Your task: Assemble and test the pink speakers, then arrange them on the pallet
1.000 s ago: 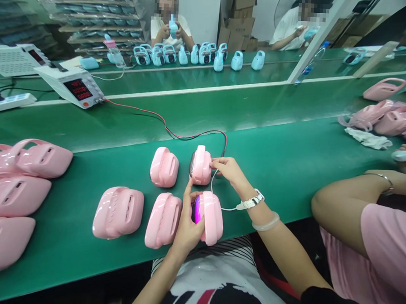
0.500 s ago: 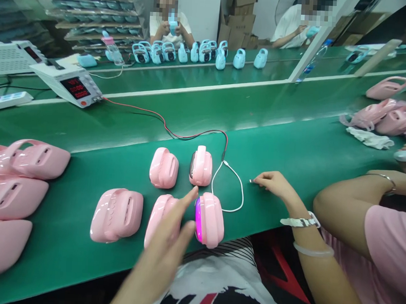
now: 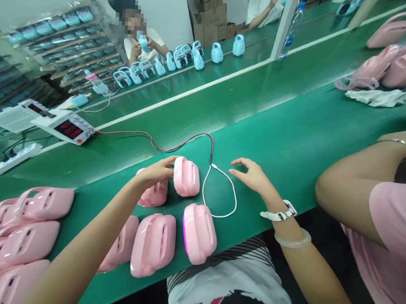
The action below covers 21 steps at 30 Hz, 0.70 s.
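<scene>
My left hand (image 3: pixel 159 170) has its fingers around the left side of a pink portable speaker (image 3: pixel 190 178) with a top handle and a slotted back. Part of the grip is hidden behind it. Under that wrist is another pink speaker (image 3: pixel 156 195). My right hand (image 3: pixel 249 173) hovers over the green table, thumb and fingers apart, nothing visible in them. Between the hands loops a white cable (image 3: pixel 235 194), reaching a pink speaker (image 3: pixel 201 236) whose front edge glows purple. Left of this one stands a pink speaker (image 3: pixel 155 245); my forearm partly covers one more (image 3: pixel 128 239).
Several pink speakers (image 3: pixel 48 203) stand in rows at the left. A power supply (image 3: pixel 66 126) with red digits feeds a red-black lead (image 3: pixel 152 142). Blue speakers (image 3: pixel 148 69) line the ledge beyond the divider. A white cloth (image 3: pixel 378 96) and a neighbour's arm (image 3: pixel 351 187) are at the right.
My left hand has moved from above the front speakers to the back speaker, which now shows its slotted side. My right hand's pinched fingers have spread. The camera view has tilted.
</scene>
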{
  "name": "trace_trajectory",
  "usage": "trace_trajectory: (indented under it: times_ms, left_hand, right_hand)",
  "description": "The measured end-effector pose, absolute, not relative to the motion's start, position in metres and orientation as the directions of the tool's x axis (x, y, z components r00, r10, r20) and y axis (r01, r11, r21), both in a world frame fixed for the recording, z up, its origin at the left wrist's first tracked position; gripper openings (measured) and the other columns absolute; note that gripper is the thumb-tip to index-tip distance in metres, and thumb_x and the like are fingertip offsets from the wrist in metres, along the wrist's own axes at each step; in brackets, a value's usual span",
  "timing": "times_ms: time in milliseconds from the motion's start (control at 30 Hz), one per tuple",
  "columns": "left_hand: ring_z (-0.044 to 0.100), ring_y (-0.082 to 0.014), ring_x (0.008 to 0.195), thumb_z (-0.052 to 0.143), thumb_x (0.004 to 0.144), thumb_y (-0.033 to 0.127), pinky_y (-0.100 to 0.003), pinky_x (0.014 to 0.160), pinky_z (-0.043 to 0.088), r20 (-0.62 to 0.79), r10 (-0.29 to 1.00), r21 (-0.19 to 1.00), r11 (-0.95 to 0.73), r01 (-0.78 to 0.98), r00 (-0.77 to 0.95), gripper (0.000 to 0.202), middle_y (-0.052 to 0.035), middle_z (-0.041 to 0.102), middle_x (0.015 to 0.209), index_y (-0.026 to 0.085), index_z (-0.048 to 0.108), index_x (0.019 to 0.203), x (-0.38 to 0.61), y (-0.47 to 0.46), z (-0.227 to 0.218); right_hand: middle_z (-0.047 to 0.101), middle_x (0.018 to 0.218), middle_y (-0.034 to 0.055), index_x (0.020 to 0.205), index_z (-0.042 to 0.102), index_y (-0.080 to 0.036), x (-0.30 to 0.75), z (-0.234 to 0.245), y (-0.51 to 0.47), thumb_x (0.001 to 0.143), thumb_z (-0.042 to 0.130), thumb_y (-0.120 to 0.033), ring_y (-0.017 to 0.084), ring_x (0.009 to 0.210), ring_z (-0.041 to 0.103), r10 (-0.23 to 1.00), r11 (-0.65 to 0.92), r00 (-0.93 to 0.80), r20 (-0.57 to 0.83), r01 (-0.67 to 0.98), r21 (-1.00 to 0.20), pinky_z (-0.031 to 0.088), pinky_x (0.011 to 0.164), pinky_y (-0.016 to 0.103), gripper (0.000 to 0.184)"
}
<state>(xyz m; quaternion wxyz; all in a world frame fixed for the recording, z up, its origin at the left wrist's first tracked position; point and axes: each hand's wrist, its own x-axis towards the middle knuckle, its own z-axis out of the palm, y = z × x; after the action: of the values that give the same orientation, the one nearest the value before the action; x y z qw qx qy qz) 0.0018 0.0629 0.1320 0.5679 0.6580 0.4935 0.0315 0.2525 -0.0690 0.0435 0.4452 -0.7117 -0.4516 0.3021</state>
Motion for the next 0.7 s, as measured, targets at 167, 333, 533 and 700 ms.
trace_trajectory:
  times_ms: [167, 333, 533, 700]
  left_hand:
    - [0.060, -0.0229, 0.088, 0.071, 0.048, 0.024, -0.028, 0.066, 0.045, -0.538, 0.739, 0.748, 0.197, 0.634, 0.406, 0.061, -0.0027, 0.065, 0.096, 0.024, 0.061, 0.109, 0.003, 0.063, 0.128]
    - [0.060, -0.0198, 0.083, 0.066, 0.054, 0.025, -0.027, 0.067, 0.044, -0.370, 0.815, 0.904, 0.205, 0.376, 0.447, 0.056, -0.0029, 0.066, 0.096, 0.021, 0.060, 0.109, -0.002, 0.047, 0.100]
    - [0.059, -0.0174, 0.082, 0.059, 0.063, 0.022, -0.027, 0.069, 0.044, -0.222, 0.854, 0.959, 0.105, 0.262, 0.471, 0.051, -0.0041, 0.067, 0.100, 0.018, 0.059, 0.113, -0.003, 0.038, 0.079]
    - [0.058, -0.0173, 0.094, 0.057, 0.067, 0.020, -0.025, 0.076, 0.044, -0.177, 0.848, 0.974, 0.080, 0.210, 0.499, 0.047, -0.0035, 0.064, 0.106, 0.018, 0.058, 0.114, 0.001, 0.035, 0.079]
  right_hand:
    - [0.067, 0.104, 0.0073, 0.090, 0.068, -0.019, 0.242, 0.052, -0.102, 0.075, 0.064, -0.034, 0.025, 0.104, 0.059, 0.870, -0.039, 0.486, 0.080, 0.230, -0.972, 0.042, 0.095, 0.042, 0.022]
    - [0.069, 0.087, 0.0046, 0.085, 0.068, -0.019, 0.194, 0.063, -0.125, 0.081, 0.062, -0.034, 0.018, 0.083, 0.064, 0.947, 0.058, 0.318, 0.045, -0.033, -0.998, 0.050, 0.079, 0.033, 0.017]
    - [0.069, 0.095, 0.0039, 0.097, 0.066, -0.020, 0.160, 0.069, -0.139, 0.073, 0.069, -0.021, 0.016, 0.085, 0.065, 0.967, 0.053, 0.253, 0.036, -0.061, -0.997, 0.052, 0.076, 0.028, 0.025]
    - [0.069, 0.068, -0.0039, 0.094, 0.066, -0.022, 0.142, 0.092, -0.166, 0.069, 0.074, -0.009, 0.010, 0.067, 0.066, 0.971, 0.077, 0.236, 0.025, -0.215, -0.973, 0.053, 0.068, 0.019, 0.030]
